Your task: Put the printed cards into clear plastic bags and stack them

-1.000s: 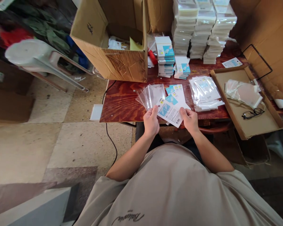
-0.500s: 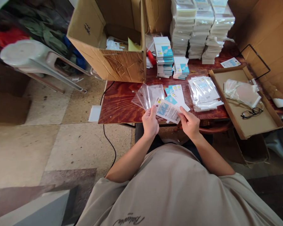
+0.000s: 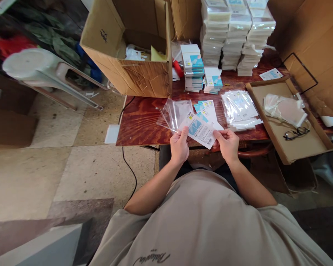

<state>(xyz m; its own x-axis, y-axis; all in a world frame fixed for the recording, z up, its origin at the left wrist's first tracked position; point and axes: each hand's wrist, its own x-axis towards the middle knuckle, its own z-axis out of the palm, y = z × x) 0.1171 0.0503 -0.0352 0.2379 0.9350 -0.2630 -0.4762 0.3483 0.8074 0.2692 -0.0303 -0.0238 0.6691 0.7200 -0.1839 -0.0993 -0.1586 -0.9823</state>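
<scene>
A printed white-and-blue card [image 3: 201, 131] is held between my two hands, over the front edge of the table. My left hand [image 3: 180, 145] pinches its left end, thumb on top. The right end is gripped by my right hand [image 3: 226, 143], thumb and fingers closed on it. Whether the card sits inside a clear sleeve I cannot tell. Just behind my left hand lie several fanned clear plastic sleeves [image 3: 177, 111]. More loose cards [image 3: 211, 107] lie behind the held one, and a pile of sleeved cards [image 3: 240, 107] is to their right.
A large open cardboard box [image 3: 144, 75] stands at the back left. Card stacks [image 3: 193, 68] and tall piles of packaged sleeves [image 3: 240, 37] rise behind. At right, a shallow cardboard tray [image 3: 308, 147] holds plastic film and glasses [image 3: 296, 133]. A white stool [image 3: 30, 64] stands on the floor at left.
My hands and the card have shifted slightly right, and the card is turned a little more steeply. My right hand has moved outward to the card's right edge.
</scene>
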